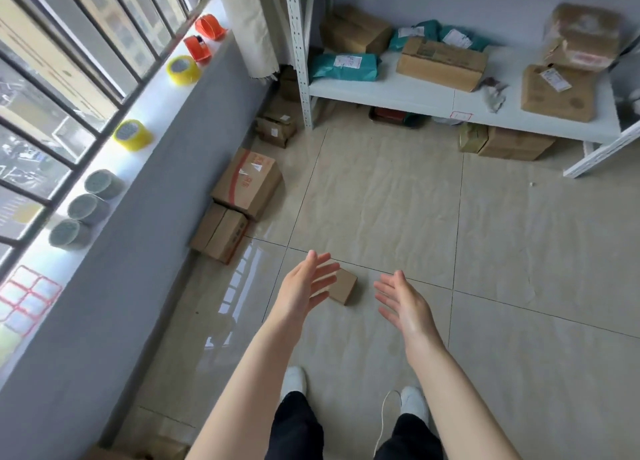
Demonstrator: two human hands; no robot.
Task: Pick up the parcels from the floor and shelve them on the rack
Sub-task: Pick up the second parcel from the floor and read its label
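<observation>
A small brown cardboard parcel (pixel 343 287) lies on the tiled floor just ahead of my feet. My left hand (pixel 304 288) hovers open over its left side and partly covers it. My right hand (pixel 403 302) is open too, a little to the right of the parcel, palm facing inward. Neither hand holds anything. The white metal rack (pixel 398 96) stands at the back, with brown boxes and teal mailer bags on its low shelf. Along the left wall sit two bigger cardboard boxes (pixel 247 182) (pixel 220 232) on the floor.
More small boxes (pixel 277 127) lie by the rack's left post, and others sit under the shelf (pixel 512 144). A window sill (pixel 104 168) on the left carries several tape rolls. Open tiled floor (pixel 519 251) stretches between me and the rack.
</observation>
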